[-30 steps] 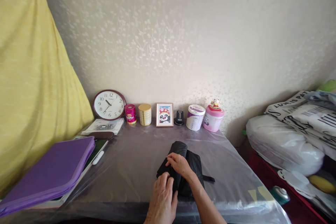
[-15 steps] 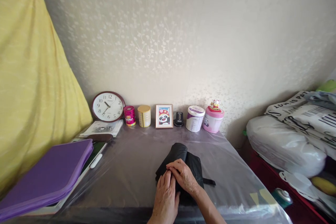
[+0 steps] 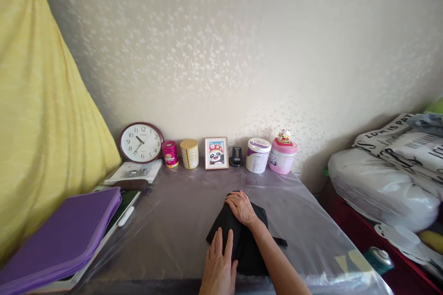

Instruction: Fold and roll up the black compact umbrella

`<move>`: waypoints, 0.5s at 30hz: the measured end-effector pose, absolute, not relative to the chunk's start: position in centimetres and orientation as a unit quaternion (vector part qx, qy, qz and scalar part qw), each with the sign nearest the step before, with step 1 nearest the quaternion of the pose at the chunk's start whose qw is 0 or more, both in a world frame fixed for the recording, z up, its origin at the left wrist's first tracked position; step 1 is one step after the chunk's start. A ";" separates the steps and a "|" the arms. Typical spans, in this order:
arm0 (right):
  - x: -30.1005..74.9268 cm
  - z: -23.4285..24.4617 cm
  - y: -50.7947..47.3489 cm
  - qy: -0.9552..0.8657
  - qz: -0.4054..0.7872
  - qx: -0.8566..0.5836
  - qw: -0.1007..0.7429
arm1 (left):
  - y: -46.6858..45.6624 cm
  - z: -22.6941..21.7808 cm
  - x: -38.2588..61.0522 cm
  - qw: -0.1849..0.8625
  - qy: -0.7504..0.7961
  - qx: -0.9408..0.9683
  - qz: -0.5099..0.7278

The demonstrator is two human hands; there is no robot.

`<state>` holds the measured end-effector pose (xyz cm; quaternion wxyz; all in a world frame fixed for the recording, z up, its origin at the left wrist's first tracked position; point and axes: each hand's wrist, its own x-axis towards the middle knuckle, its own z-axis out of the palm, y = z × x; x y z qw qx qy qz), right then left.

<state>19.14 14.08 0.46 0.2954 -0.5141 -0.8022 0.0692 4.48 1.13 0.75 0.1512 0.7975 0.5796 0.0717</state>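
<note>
A folded black cloth bag [image 3: 246,249] with a short strap lies on the plastic-covered table [image 3: 180,221], near its front edge. My left hand [image 3: 220,262] rests flat on the cloth's near left part, fingers stretched out and together. Farther back, my right hand [image 3: 241,207] lies palm-down over the cloth's far end, fingers extended and slightly curved, covering that end. Neither hand grips anything that I can see.
Along the wall stand a clock [image 3: 140,142], a pink tin [image 3: 170,153], a gold tin [image 3: 190,153], a framed panda picture [image 3: 216,152], a small black device [image 3: 236,156] and two jars [image 3: 272,155]. A purple zip case [image 3: 58,235] lies left. Stuffed bags [image 3: 384,184] pile up right.
My right hand slid from the cloth's middle to its far end. My left hand flattened on the near part. The rolled far end now lies lower under the right hand.
</note>
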 end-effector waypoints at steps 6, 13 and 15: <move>20.3 0.4 16.3 -0.724 0.077 -0.609 0.314 | 1.1 0.5 4.6 0.145 0.579 0.800 0.064; 25.8 -0.2 12.8 -0.579 0.069 -0.730 0.357 | 0.9 0.6 4.2 0.139 0.570 0.805 0.086; 27.5 -0.6 10.8 -0.547 0.083 -0.753 0.357 | 0.9 0.2 3.9 0.142 0.560 0.809 0.110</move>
